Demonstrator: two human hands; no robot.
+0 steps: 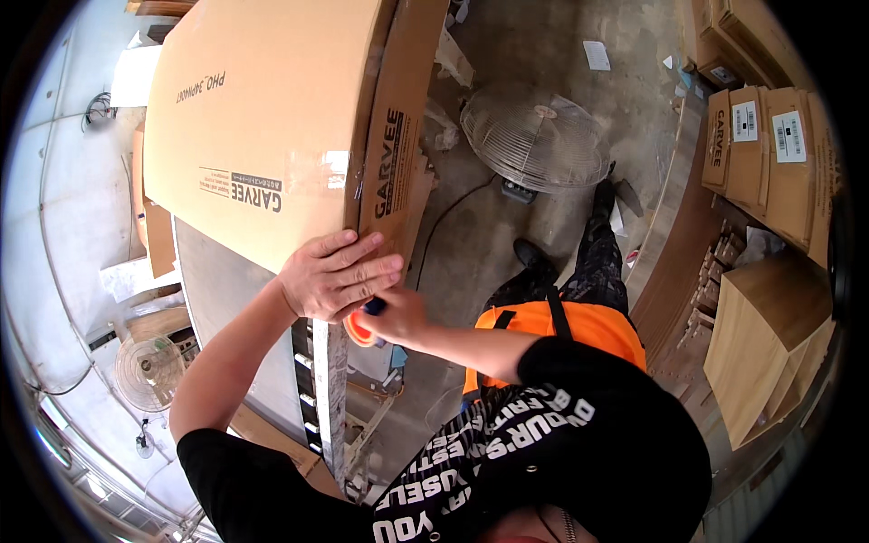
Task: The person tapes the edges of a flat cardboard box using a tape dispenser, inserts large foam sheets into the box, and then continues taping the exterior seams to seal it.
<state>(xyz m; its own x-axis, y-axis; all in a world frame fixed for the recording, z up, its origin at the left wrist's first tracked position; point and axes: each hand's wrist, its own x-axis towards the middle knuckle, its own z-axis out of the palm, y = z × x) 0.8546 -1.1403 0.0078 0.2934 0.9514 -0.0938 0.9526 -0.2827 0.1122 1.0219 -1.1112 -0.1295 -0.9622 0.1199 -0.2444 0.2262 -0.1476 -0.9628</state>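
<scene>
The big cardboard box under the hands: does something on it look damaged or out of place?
The large cardboard box shows no tear or dent; its end flap stands slightly open by the left hand. The right hand holds an orange tape dispenser. Paper scraps litter the floor.

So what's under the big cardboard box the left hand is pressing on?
The big cardboard box rests on a grey table, bare toward the person. The left hand covers the box's near corner; the right hand holds an orange tape dispenser just below. Whatever lies beneath the box is hidden.
</scene>
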